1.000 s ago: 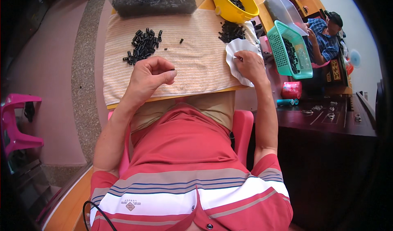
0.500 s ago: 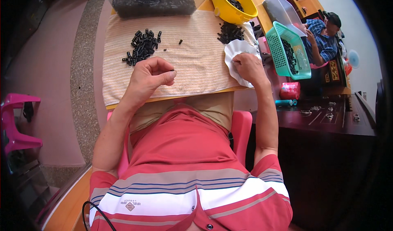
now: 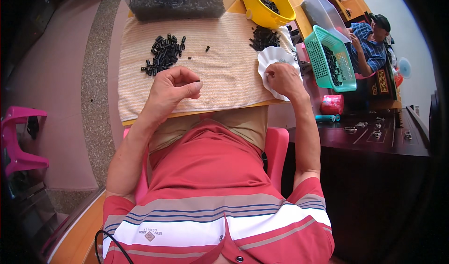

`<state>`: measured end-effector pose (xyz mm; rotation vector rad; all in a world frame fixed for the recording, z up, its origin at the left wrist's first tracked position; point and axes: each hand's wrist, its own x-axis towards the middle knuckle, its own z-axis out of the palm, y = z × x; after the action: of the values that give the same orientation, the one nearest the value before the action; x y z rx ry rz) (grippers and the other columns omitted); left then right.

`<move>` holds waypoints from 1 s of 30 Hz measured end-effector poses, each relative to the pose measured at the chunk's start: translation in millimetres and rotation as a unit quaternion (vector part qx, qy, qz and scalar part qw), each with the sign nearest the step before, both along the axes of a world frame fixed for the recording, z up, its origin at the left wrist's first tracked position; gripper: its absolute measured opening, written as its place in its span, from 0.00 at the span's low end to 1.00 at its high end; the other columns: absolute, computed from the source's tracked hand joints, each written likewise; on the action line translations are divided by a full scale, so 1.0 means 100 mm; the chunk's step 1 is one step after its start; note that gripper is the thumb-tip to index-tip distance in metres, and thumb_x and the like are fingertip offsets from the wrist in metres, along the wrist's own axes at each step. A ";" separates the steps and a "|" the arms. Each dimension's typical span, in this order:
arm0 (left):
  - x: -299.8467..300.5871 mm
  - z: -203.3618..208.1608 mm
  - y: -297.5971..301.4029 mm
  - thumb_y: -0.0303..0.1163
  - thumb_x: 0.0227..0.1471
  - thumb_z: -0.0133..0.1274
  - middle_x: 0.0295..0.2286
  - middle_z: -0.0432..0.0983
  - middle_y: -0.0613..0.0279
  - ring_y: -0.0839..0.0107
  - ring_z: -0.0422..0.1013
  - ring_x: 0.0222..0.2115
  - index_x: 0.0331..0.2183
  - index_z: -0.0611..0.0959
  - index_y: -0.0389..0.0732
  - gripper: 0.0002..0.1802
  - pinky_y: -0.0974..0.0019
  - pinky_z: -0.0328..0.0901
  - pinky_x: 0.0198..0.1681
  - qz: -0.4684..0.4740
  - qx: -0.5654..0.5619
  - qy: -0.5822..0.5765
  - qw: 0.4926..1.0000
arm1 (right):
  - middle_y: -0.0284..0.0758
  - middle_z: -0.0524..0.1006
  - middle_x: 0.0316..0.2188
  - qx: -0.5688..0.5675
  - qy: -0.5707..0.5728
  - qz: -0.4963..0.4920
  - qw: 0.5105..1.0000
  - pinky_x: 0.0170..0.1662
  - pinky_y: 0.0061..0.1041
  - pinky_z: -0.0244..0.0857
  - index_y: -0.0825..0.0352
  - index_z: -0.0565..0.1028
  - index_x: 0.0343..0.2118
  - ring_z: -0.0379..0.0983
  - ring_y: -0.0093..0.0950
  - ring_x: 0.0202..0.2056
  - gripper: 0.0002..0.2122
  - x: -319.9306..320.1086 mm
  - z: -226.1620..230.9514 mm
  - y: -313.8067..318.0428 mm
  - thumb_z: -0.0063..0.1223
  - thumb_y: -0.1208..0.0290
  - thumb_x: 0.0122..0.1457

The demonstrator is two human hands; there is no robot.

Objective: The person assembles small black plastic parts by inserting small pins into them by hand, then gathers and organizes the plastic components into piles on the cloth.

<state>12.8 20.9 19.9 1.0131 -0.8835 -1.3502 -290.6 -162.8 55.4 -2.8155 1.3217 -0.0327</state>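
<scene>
A person in a red striped shirt sits at a bench (image 3: 196, 110) covered with a beige towel (image 3: 224, 67). The left hand (image 3: 174, 87) pinches a small black piece beside a heap of black pieces (image 3: 162, 55); the right hand (image 3: 283, 78) rests on a white paper dish (image 3: 272, 57). A yellow bowl (image 3: 266, 9) stands beyond.

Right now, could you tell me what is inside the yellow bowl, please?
The yellow bowl holds a few small black parts against its far side. Its near wall hides the bottom, so the full amount cannot be seen.

Small home workshop: towel-covered table (image 3: 220, 72), bins of black parts (image 3: 163, 55), co-worker (image 3: 369, 41) nearby.
</scene>
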 end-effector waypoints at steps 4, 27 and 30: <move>-0.01 -0.01 0.00 0.26 0.53 0.64 0.28 0.80 0.64 0.78 0.76 0.29 0.34 0.82 0.36 0.07 0.73 0.72 0.37 -0.001 0.002 0.004 1.000 | 0.45 0.82 0.31 -0.009 -0.039 0.000 0.999 0.45 0.41 0.71 0.64 0.85 0.30 0.79 0.44 0.36 0.09 -0.03 -0.03 0.00 0.53 0.72 0.51; 0.00 -0.05 0.00 0.26 0.53 0.64 0.29 0.81 0.63 0.78 0.76 0.30 0.35 0.82 0.35 0.08 0.73 0.73 0.37 -0.004 0.005 0.010 1.000 | 0.45 0.78 0.33 0.006 -0.170 -0.006 0.985 0.42 0.40 0.70 0.70 0.78 0.32 0.77 0.46 0.37 0.04 -0.21 -0.13 0.01 0.59 0.77 0.54; -0.01 -0.05 -0.01 0.25 0.53 0.64 0.29 0.81 0.63 0.78 0.76 0.30 0.35 0.83 0.35 0.08 0.72 0.72 0.38 -0.003 0.002 0.015 1.000 | 0.45 0.79 0.32 0.015 -0.203 -0.024 0.979 0.39 0.37 0.71 0.70 0.78 0.32 0.78 0.45 0.34 0.05 -0.22 -0.13 0.05 0.61 0.76 0.53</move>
<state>12.0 20.2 15.0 0.9906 -0.8624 -1.3686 -312.5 -157.5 42.7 -2.5601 1.2724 -0.5518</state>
